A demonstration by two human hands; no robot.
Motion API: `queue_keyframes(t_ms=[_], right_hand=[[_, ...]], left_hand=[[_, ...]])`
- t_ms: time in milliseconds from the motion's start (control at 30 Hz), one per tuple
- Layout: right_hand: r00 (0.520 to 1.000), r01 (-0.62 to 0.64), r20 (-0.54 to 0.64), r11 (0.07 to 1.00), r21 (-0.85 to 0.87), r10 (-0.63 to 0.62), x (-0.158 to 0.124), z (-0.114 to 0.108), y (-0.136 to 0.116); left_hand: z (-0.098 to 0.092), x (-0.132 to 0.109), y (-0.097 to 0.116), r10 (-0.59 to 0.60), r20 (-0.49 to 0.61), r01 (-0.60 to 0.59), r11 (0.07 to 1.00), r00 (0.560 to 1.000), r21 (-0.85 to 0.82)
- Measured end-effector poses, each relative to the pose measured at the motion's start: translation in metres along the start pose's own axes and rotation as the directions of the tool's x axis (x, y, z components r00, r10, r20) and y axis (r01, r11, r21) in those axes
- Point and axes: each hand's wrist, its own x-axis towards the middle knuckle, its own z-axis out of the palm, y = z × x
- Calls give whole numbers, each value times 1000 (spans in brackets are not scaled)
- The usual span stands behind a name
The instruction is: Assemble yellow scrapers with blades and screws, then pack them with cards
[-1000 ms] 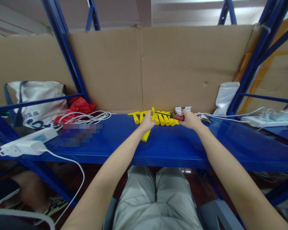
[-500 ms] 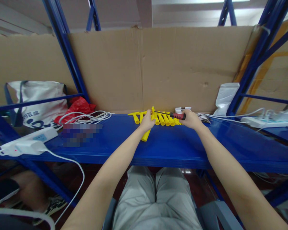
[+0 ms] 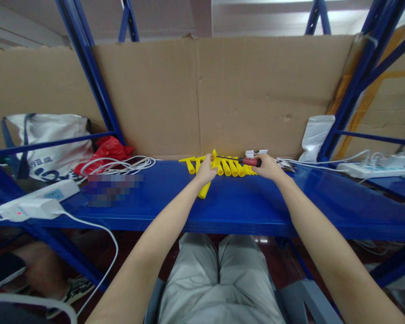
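You wear loose, pale grey-green trousers (image 3: 219, 292), wrinkled across the front and wide in the legs, while your slender left forearm (image 3: 167, 225), right forearm (image 3: 315, 225), left hand (image 3: 207, 171) and right hand (image 3: 268, 168) are all bare.

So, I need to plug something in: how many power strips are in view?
2: one power strip toward the table's left end, in front of the cloth bag; another power strip right of the right-hand blue post. Others may be hidden.
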Motion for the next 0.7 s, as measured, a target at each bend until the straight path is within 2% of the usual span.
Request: queue_keyframes(t_ms=[167,400,600,700], right_hand=[[997,-65,46,996,-58,67,-1,0,-2],[994,-30,99,994,-106,40,-3,1,-3],[998,-23,64,1000,-17,24,-1,2,3],[999,-35,24,999,-26,36,1,4,4]], left_hand=[[0,0,0,-4,1,4,1000,1000,-8],[1,1,-2,8,-3,-8,1000,1000,-1],[1,1,-3,2,-4,-2,1000,1000,-10],[1,1,-3,11,4,-11,1000,1000,-8]])
